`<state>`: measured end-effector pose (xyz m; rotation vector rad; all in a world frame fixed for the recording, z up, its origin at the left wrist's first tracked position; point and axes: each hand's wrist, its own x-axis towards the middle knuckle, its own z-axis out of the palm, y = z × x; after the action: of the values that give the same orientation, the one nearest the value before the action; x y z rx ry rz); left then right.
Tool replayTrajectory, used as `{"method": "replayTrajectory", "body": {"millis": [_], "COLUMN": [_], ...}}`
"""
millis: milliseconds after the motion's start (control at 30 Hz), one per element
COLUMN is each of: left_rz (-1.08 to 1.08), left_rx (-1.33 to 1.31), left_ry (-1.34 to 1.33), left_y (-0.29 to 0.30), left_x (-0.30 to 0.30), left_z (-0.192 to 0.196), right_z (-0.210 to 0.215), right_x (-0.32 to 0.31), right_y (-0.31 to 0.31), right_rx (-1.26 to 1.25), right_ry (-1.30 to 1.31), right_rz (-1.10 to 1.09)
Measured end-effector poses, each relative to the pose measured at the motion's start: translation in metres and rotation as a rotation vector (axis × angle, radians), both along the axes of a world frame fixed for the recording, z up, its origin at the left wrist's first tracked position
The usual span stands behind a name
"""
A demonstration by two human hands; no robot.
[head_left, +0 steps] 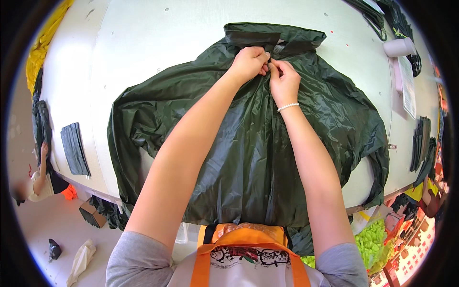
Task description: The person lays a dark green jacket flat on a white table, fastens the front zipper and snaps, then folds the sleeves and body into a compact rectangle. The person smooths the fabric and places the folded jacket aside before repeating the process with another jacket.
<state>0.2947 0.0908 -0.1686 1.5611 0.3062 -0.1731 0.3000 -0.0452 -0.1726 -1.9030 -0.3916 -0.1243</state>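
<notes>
A dark green rain jacket (229, 162) lies spread on the white table, its collar at the far end and its sleeves out to both sides. Just below the collar, my left hand (249, 63) is closed on the front edge of the jacket. Close against it on the right, my right hand (285, 82) pinches the same front opening between thumb and fingers. The fingertips of both hands nearly meet there. Whatever small fastener may sit between them is hidden. A pale beaded bracelet circles my right wrist.
A folded dark garment (75, 149) lies on the table (138, 38) to the left, with yellow fabric (45, 43) beyond it. At right are a white cup-like object (399, 48), a paper sheet (407, 86) and folded dark pieces (420, 143). Another person (40, 179) is at the far left.
</notes>
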Motion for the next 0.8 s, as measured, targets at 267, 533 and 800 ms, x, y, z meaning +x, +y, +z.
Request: {"method": "replayTrajectory", "body": {"millis": [267, 533, 800], "left_rz": [0.186, -0.031, -0.012], "left_rx": [0.715, 0.699, -0.077], "left_ry": [-0.349, 0.134, 0.105], "left_y": [-0.038, -0.092, -0.084], "left_x": [-0.056, -0.149, -0.154], "left_z": [0.025, 0.028, 0.038], "right_z": [0.047, 0.031, 0.049], "right_x": [-0.064, -0.144, -0.147], "right_y": [-0.039, -0.09, -0.078], "right_rx": [-0.595, -0.087, 0.078], "right_ry": [0.007, 0.185, 0.426], "right_rz": [0.188, -0.076, -0.023]}}
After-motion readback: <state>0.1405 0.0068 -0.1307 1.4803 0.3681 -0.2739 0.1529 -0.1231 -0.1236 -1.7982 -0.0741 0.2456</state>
